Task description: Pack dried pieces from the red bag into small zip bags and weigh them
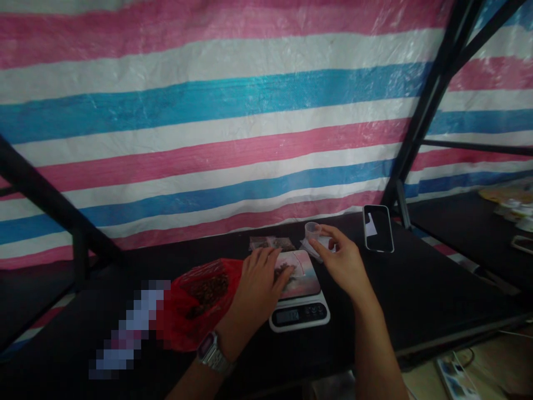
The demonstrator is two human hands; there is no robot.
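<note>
Left hand (260, 283) low over a white digital kitchen scale (300, 318), fingers extended and loosely spread, fingertips down on a clear plastic bag (283, 272) of dark brown dried pieces. No clench in view, though a light pinch on the bag remains impossible to rule out from this angle. Silver link wristwatch (212, 353) on that wrist.

Right hand (339, 261) raised beside the scale on its far right side, fingers curled, thumb and fingertips apparently closed on a small clear plastic cup (312, 230), with a crumpled translucent wrapper (312, 250) just below it.

Clear plastic bag lying on a pastel pink-and-blue picture card (307, 271) atop the scale's platform, directly between both hands: touched by the left, just apart from the right. Scale's long axis running straight away from the wearer, its display toward the near edge. Left hand clearly nearer the bag's dark contents; right hand nearer the cup alone.

Glossy red plastic bag (204, 303) of similar dark pieces just left of the left hand, its length slanting up toward the scale. Small flat packets (271, 243) behind the scale, black smartphone (378, 228) beyond the right hand, all on a black tabletop (441, 278). Pink, white and blue striped tarpaulin (208, 128) behind, on a black metal frame (433, 100).
</note>
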